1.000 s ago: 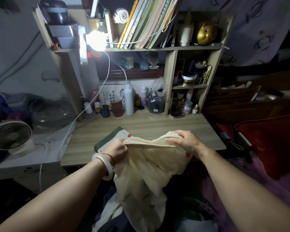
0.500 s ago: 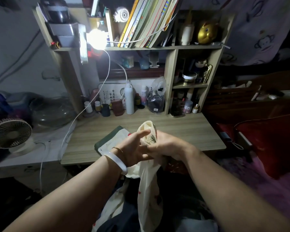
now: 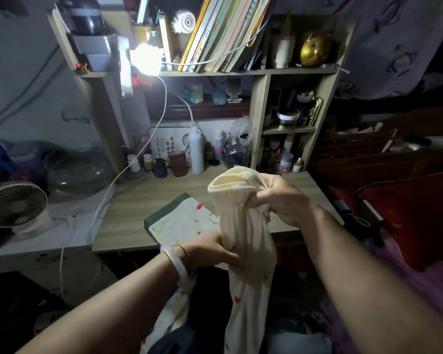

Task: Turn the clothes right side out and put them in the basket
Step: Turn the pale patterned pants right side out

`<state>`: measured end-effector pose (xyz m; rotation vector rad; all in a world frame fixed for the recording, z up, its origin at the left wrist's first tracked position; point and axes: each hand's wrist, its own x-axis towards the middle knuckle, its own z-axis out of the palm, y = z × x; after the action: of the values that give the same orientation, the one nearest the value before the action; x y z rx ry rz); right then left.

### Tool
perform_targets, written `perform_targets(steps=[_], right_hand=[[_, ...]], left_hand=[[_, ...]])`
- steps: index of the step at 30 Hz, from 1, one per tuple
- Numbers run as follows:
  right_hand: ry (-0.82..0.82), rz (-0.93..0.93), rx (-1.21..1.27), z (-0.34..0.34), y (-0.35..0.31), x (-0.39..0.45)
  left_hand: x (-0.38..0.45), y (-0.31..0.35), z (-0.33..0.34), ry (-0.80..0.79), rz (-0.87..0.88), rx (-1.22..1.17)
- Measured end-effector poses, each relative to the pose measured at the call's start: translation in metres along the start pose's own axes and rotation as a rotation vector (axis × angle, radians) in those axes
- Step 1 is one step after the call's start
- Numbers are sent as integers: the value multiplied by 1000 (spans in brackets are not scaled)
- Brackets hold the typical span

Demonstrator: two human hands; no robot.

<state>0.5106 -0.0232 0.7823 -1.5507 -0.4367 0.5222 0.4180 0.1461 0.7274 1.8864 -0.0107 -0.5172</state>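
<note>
A cream garment (image 3: 243, 251) with small red prints hangs in front of me above the desk edge. My right hand (image 3: 279, 200) grips its bunched ribbed top, which stands up as an open cuff. Lower down, my left hand (image 3: 212, 250), with a white bangle on the wrist, wraps around the gathered cloth. Behind it a second cream printed garment (image 3: 182, 223) with a dark green edge lies on the wooden desk (image 3: 143, 200) and hangs over its front. No basket is in view.
Bottles and jars (image 3: 196, 152) line the back of the desk under a bookshelf with a bright lamp (image 3: 145, 58). A white cable (image 3: 118, 180) runs across the desk's left side. A small fan (image 3: 14, 203) stands at left, a red cushion (image 3: 414, 215) at right.
The garment was stretched wide between both hands, then bunched together. Now my right hand has lifted the gathered top and my left hand has slid down the cloth.
</note>
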Motion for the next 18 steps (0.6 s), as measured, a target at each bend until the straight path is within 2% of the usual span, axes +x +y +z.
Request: perform_targets(steps=[2, 4, 7, 11, 13, 18], right_hand=[[117, 1, 142, -5, 1, -1], [232, 4, 305, -11, 3, -3], [281, -13, 431, -16, 0, -7], [278, -78, 455, -24, -10, -10], [327, -93, 423, -28, -12, -10], [679, 35, 280, -38, 8, -7]], left_hand=[[1, 2, 15, 20, 15, -111], [1, 7, 24, -34, 40, -252], [3, 16, 32, -89, 62, -321], [8, 22, 37, 25, 51, -426], [10, 21, 35, 52, 38, -513], [8, 17, 34, 49, -14, -517]])
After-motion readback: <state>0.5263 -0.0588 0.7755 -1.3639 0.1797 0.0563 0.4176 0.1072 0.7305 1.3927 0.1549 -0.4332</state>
